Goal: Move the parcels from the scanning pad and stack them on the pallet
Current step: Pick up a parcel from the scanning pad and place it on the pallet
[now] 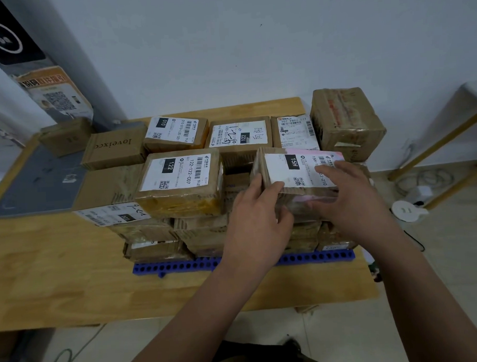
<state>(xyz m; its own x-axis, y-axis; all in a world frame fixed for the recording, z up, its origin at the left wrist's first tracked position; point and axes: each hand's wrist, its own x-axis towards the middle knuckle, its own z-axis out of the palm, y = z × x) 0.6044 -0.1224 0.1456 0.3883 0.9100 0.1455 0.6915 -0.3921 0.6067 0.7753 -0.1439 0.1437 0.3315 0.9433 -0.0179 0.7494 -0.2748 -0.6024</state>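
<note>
L hand [256, 210] & R hand [350, 198] both grasp the 15H parcel [294, 170]. L fingers curl round its left end; R fingers lie over the label w/ thumb on the front face. Label reads "15H", rest partly covered ("…03-210"). It's at the top front right of the stack on the blue pallet [181, 265]; can't tell if it's fully set down. Just left: 122 parcel [177, 178], "122-122-C07". Behind that: 010 parcel [175, 131]. "loveixcc" box [115, 149] is at the edge of the grey pad [40, 184]; plain box [66, 136] on the pad's far corner. All on a wood table [72, 284].
</note>
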